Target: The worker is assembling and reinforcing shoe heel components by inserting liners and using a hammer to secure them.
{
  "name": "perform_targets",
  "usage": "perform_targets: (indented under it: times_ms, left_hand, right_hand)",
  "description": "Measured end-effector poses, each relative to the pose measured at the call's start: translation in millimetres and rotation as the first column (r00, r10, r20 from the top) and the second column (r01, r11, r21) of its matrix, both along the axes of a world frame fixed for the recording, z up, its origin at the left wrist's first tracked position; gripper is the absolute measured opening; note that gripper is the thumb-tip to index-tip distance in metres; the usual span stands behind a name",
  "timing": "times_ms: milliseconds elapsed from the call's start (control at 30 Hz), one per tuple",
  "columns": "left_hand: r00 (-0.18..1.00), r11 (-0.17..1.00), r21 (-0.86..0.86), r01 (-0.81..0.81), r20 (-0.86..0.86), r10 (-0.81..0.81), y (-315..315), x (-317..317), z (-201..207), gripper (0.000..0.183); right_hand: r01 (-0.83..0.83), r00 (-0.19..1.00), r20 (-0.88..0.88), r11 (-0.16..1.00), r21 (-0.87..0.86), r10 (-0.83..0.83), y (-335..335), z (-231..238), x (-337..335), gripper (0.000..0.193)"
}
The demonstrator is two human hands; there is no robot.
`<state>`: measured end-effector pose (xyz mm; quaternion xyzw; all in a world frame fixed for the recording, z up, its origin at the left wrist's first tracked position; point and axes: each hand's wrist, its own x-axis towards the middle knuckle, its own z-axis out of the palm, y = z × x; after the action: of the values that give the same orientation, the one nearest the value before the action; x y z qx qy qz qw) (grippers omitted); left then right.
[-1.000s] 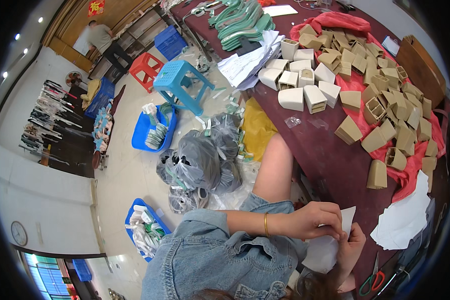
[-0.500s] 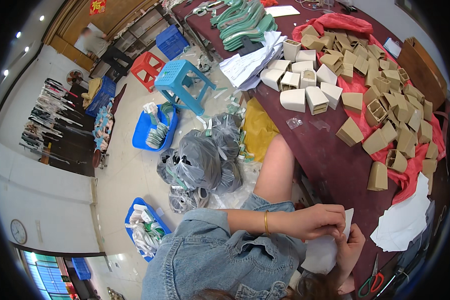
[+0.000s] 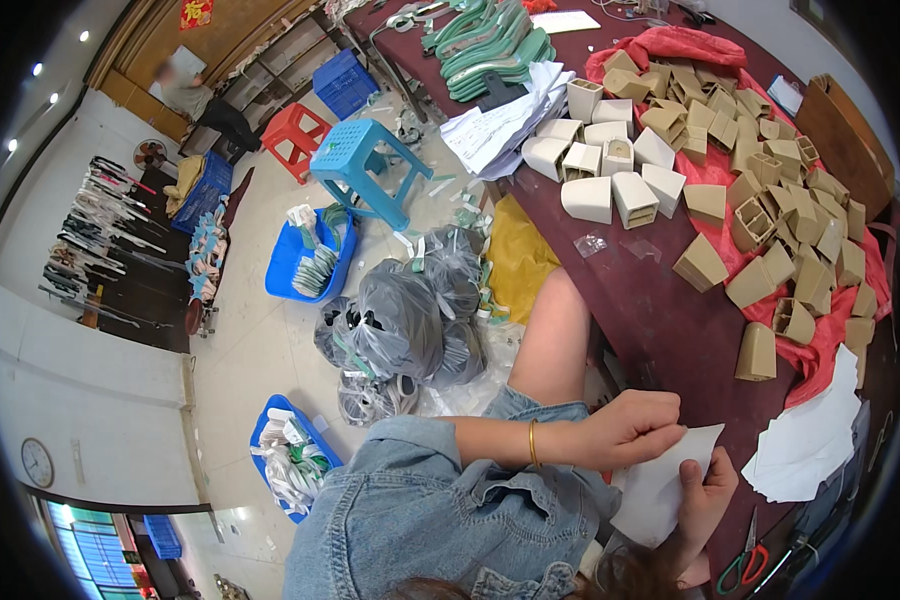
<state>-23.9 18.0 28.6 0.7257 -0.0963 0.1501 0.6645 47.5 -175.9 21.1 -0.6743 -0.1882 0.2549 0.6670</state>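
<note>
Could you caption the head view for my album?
Right hand holding a white sheet, left hand close by, beside a maroon table bearing tan blocks.

Table: one. Hands: two, namely one left hand and one right hand. White sheet at the hands: one. Bracelet: one. White blocks on the table: eleven. Tan blocks to their right: more than thirty; overlap prevents an exact count. Paper pile, near right: one. Scissors: one pair. Stools: two, comprising one red stool and one blue stool. Blue tubs on the floor: two. Grey bags: at least three, overlapping. Blue crates: at least three. Wall clock: one. Fan: one. Other person, far left: one.
</note>
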Motion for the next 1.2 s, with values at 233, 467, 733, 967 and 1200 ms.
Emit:
perform_targets:
  times_ms: [233,467,733,967,1200]
  left_hand:
    - [1.000,0.987,-0.161,0.021,0.009,-0.020,-13.4,4.4,7.4,0.011]
    - [0.997,0.991,-0.118,0.060,-0.043,-0.066,-11.3,2.8,2.5,0.010]
    - [0.949,0.980,-0.052,0.193,-0.244,-0.200,-9.6,0.2,-4.3,0.019]
    - [0.917,0.940,-0.185,0.286,-0.233,-0.324,-14.7,-1.1,-17.9,0.017]
    - [0.889,0.807,-0.559,0.190,-0.251,-0.382,-2.2,1.0,-5.8,0.017]
  right_hand:
    - [-0.020,0.996,0.085,0.999,-0.033,0.022,-0.1,-7.1,3.2,0.029]
    - [0.029,0.996,0.080,1.000,0.000,-0.029,1.7,-7.0,0.9,0.024]
    - [-0.015,0.998,0.053,0.996,-0.083,0.019,1.9,-1.1,4.3,0.024]
    - [-0.016,1.000,0.025,0.998,-0.055,0.017,0.4,2.3,4.2,0.025]
    - [0.021,0.999,-0.025,1.000,-0.017,-0.021,-14.4,-3.1,12.5,0.023]
